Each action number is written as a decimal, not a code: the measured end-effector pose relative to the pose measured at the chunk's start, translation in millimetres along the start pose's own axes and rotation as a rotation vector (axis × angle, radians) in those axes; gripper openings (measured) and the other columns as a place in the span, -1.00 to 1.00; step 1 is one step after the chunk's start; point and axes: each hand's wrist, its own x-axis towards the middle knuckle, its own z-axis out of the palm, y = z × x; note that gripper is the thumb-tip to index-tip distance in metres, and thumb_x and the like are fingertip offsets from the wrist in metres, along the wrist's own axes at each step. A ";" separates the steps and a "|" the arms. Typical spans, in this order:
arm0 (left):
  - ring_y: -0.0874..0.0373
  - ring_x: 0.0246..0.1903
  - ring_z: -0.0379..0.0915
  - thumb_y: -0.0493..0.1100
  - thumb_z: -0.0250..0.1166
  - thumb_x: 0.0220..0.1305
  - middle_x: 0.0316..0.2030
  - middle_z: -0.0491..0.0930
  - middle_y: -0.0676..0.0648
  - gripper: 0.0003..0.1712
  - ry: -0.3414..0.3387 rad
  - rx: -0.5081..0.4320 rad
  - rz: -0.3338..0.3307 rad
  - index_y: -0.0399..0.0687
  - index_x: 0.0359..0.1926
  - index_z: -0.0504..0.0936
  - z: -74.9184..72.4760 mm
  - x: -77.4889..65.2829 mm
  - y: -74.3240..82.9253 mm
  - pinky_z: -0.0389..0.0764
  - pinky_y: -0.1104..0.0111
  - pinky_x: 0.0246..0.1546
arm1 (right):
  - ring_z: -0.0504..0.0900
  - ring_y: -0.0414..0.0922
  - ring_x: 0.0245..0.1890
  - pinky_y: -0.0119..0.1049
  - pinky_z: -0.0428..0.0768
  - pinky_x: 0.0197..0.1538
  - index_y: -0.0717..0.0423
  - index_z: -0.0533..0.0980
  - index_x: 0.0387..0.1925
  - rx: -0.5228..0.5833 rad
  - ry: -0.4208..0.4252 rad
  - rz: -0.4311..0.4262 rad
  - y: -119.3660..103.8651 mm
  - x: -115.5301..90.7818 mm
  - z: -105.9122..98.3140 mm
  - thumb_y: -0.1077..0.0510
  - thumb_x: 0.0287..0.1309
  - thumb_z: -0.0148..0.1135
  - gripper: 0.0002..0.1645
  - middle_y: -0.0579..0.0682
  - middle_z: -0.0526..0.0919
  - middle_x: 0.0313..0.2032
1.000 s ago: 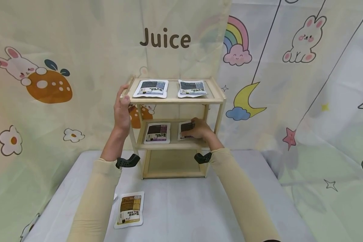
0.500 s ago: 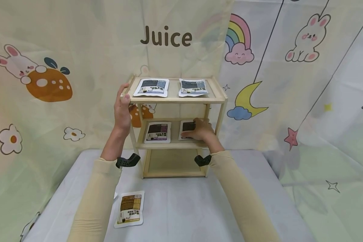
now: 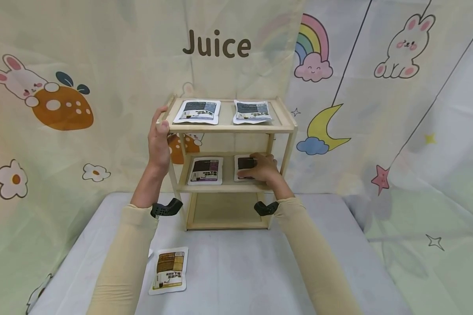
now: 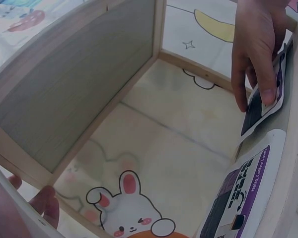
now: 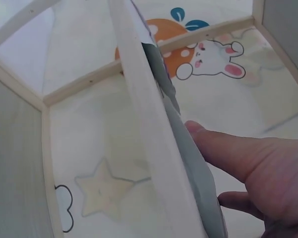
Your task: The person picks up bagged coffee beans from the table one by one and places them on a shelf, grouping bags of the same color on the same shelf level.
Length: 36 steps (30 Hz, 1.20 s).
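Observation:
My left hand (image 3: 159, 146) grips the upper left corner of a small three-tier wooden shelf (image 3: 228, 128), its fingertips (image 4: 48, 204) showing past the frame in the left wrist view. On the middle tier, my right hand (image 3: 265, 169) holds a white pouch (image 3: 242, 163) with a dark and purple label, thumb and fingers across it. Seen from the right wrist, the pouch (image 5: 192, 153) lies along the tier with the thumb at its edge. A matching pouch (image 3: 206, 170), printed "Hello, Coffee Lover", lies flat to its left.
Two blue-labelled pouches, one left (image 3: 197, 112) and one right (image 3: 252, 112), lie on the top tier. A brown-labelled pouch (image 3: 168, 270) rests on the white tabletop (image 3: 236, 271), with another white edge partly hidden by the left sleeve. A printed curtain (image 3: 122, 52) hangs behind.
The head view has tilted slightly, so the shelf sits a little higher in it. Both hands keep their places on the shelf and the pouch.

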 end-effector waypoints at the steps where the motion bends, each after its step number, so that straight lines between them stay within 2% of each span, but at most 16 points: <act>1: -0.04 0.02 0.36 -0.01 -0.17 0.36 0.26 0.28 -0.19 -0.41 0.001 0.001 -0.001 -0.09 0.36 0.23 0.1 0.2 0.0 0.45 0.28 -0.04 | 0.05 0.26 0.28 0.16 0.29 0.17 -0.01 0.29 0.37 0.010 0.005 0.000 0.1 0.2 0.0 -0.22 -0.21 0.55 0.10 0.33 0.08 0.32; 6: -0.05 0.00 0.36 0.00 -0.16 0.35 0.25 0.30 -0.18 -0.40 0.003 -0.001 -0.005 -0.08 0.36 0.23 0.9 0.4 0.8 0.44 0.28 -0.08 | 0.07 0.24 0.26 0.13 0.28 0.18 -0.01 0.31 0.36 0.042 0.019 0.006 0.8 -0.2 0.4 -0.19 -0.23 0.58 0.09 0.32 0.11 0.30; 10: -0.05 0.00 0.36 0.01 -0.16 0.35 0.26 0.28 -0.19 -0.40 0.000 -0.001 -0.005 -0.07 0.36 0.23 0.0 0.3 1.5 0.43 0.28 -0.09 | 0.06 0.24 0.27 0.15 0.28 0.17 -0.02 0.32 0.35 0.025 0.041 0.005 1.0 -1.8 2.0 -0.22 -0.23 0.56 0.09 0.30 0.13 0.29; 14: -0.04 -0.01 0.36 -0.01 -0.17 0.35 0.25 0.28 -0.22 -0.40 -0.004 0.000 -0.002 -0.12 0.35 0.22 -0.4 0.2 2.4 0.43 0.29 -0.10 | 0.07 0.25 0.24 0.12 0.31 0.15 0.03 0.33 0.33 -0.017 0.100 0.000 0.4 -3.5 4.1 -0.27 -0.24 0.55 0.10 0.31 0.19 0.25; 17: -0.03 -0.02 0.37 -0.03 -0.16 0.35 0.23 0.28 -0.28 -0.42 -0.008 -0.010 -0.001 -0.16 0.33 0.23 3.9 -2.2 12.6 0.44 0.31 -0.08 | 0.10 0.25 0.22 0.09 0.32 0.13 0.07 0.33 0.32 -0.025 0.140 0.006 -0.5 -5.3 5.0 -0.29 -0.24 0.54 0.11 0.31 0.21 0.23; 21: -0.03 -0.01 0.38 -0.01 -0.14 0.36 0.22 0.30 -0.24 -0.41 -0.002 -0.005 0.006 -0.15 0.34 0.23 3.1 -2.5 10.3 0.45 0.27 -0.05 | 0.10 0.25 0.23 0.11 0.33 0.13 0.10 0.34 0.30 -0.007 0.166 -0.005 -3.5 -10.0 5.0 -0.27 -0.20 0.52 0.06 0.31 0.22 0.23; 24: -0.05 -0.01 0.39 0.01 -0.14 0.37 0.21 0.33 -0.18 -0.40 0.009 0.014 0.010 -0.15 0.35 0.23 -1.4 -0.1 -0.6 0.45 0.22 -0.03 | 0.14 0.27 0.23 0.16 0.31 0.12 0.13 0.35 0.29 -0.030 0.158 -0.043 -9.2 -17.8 2.5 -0.29 -0.14 0.47 0.02 0.31 0.24 0.24; 27: -0.06 -0.01 0.40 0.02 -0.14 0.37 0.20 0.34 -0.19 -0.39 0.013 0.022 0.007 -0.16 0.35 0.22 -1.3 -0.4 -0.7 0.45 0.19 -0.02 | 0.24 0.28 0.22 0.17 0.32 0.13 0.16 0.36 0.28 -0.079 0.125 -0.102 -17.9 -30.0 -1.6 -0.30 -0.03 0.38 -0.04 0.28 0.33 0.24; 30: -0.05 -0.01 0.39 0.02 -0.16 0.37 0.21 0.33 -0.19 -0.39 0.009 0.022 0.007 -0.17 0.35 0.21 -0.5 -1.1 0.9 0.43 0.20 -0.01 | 0.38 0.20 0.17 0.07 0.39 0.12 0.20 0.41 0.24 -0.124 0.087 -0.182 -27.9 -44.2 -6.4 -0.28 0.07 0.30 -0.14 0.21 0.47 0.18; 36: -0.02 -0.01 0.36 -0.02 -0.17 0.37 0.21 0.32 -0.23 -0.37 0.000 0.012 0.005 -0.23 0.37 0.17 -0.7 -0.6 2.0 0.39 0.25 -0.03 | 0.59 0.03 -0.03 -0.07 0.51 -0.02 0.19 0.55 0.09 -0.108 0.020 -0.335 -50.2 -80.2 -22.8 -0.13 0.19 0.29 -0.41 0.11 0.64 -0.03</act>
